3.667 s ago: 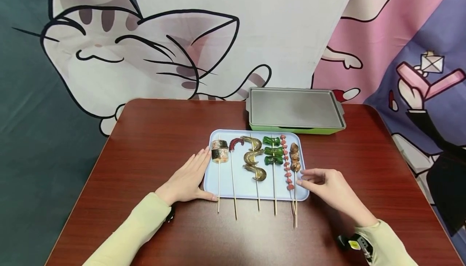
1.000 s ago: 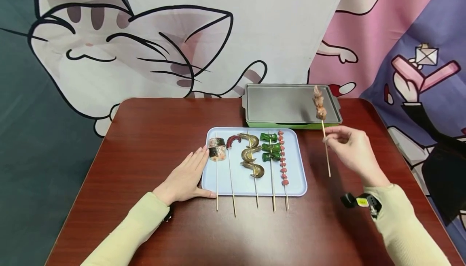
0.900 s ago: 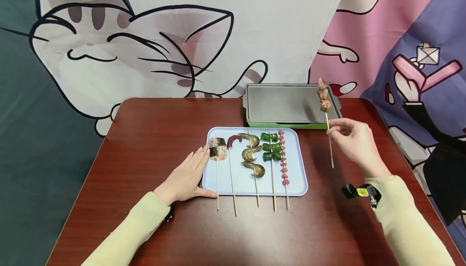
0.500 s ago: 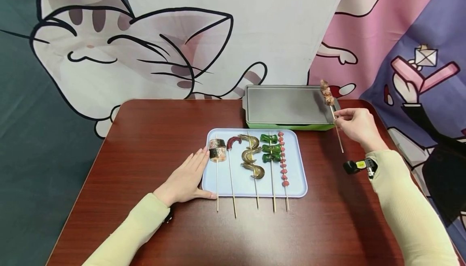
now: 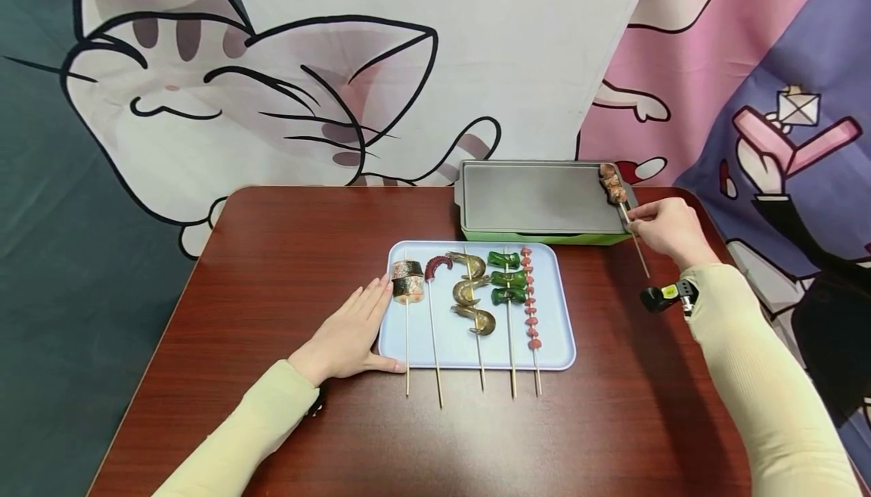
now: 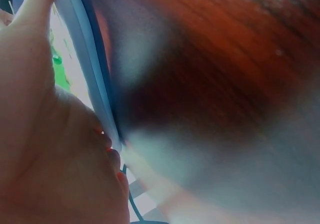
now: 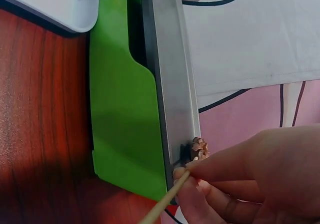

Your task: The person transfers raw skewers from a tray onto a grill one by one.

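Observation:
My right hand (image 5: 670, 231) pinches the stick of a browned meat skewer (image 5: 614, 183) between thumb and fingers. The meat end lies over the right end of the grey grill plate (image 5: 537, 198), and the bare stick points down past its front edge. In the right wrist view the skewer's stick (image 7: 167, 198) runs toward the camera; I cannot tell whether the meat touches the plate. My left hand (image 5: 350, 334) rests with straight fingers along the left edge of the pale blue tray (image 5: 554, 308), its thumb at the near left corner.
On the tray lie a fish skewer (image 5: 408, 281), an octopus tentacle skewer (image 5: 438, 266), a shrimp skewer (image 5: 474, 294), a green pepper skewer (image 5: 508, 278) and a thin red-piece skewer (image 5: 531, 300). Their sticks overhang the near edge. The grill's green base (image 7: 125, 108) stands behind the tray.
My right hand has lifted the meat skewer from the tray's right side, carried it back and right, and lowered it over the grill's right end. My left hand has stayed at the tray.

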`<state>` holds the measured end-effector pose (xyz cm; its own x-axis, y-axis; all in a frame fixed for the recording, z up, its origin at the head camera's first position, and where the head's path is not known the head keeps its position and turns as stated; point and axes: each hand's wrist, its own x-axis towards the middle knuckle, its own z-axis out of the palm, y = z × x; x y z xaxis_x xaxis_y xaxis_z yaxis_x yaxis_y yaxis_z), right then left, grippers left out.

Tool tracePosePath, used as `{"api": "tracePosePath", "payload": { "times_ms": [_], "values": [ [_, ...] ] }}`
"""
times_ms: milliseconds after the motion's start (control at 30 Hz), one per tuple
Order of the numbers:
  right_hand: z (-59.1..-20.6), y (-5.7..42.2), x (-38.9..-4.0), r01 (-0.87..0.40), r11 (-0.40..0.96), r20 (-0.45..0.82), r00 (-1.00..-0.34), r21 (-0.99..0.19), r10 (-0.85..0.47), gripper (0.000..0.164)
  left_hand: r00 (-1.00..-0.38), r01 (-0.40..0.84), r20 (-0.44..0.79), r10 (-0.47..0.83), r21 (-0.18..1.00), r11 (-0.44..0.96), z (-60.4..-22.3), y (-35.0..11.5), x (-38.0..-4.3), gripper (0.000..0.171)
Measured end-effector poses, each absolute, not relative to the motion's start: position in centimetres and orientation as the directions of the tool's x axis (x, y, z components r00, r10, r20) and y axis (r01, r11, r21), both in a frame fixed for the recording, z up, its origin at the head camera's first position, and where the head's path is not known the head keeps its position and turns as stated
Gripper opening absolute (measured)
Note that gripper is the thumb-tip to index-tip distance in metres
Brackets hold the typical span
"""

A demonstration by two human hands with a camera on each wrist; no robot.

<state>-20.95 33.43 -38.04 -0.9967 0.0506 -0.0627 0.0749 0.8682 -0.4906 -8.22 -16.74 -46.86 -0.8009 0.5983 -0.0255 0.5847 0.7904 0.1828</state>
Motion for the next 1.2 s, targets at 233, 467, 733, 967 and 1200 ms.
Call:
{"api": "tracePosePath", "payload": {
  "times_ms": [233,467,733,967,1200],
  "values": [
    [-38.1,33.4,-21.1,0.054,0.870,-0.047,-0.998,-0.489,0.036,0.026,-0.800,0.589,-0.018,0.599,0.166,0.791,-46.6,-16.7,-8.1,0.121],
    [-38.6,33.3,-21.2,0.044,0.874,-0.040,-0.999,-0.485,0.028,0.027,-0.799,0.592,-0.002,0.601,0.176,0.787,-46.7,-16.7,-8.1,0.121],
    [-37.4,33.0,-20.7,0.042,0.872,0.030,-0.997,-0.488,0.065,0.036,-0.800,0.592,-0.001,0.600,0.166,0.789,-46.6,-16.6,-8.1,0.121],
    [-35.4,32.1,-19.3,0.019,0.855,0.096,-0.992,-0.518,0.080,0.045,-0.796,0.598,-0.005,0.606,0.156,0.786,-46.3,-16.6,-8.1,0.120],
    [-34.4,30.6,-17.1,-0.002,0.837,0.110,-0.992,-0.548,0.069,0.053,-0.796,0.597,-0.005,0.606,0.163,0.785,-46.8,-16.6,-8.2,0.122]
  ]
}}
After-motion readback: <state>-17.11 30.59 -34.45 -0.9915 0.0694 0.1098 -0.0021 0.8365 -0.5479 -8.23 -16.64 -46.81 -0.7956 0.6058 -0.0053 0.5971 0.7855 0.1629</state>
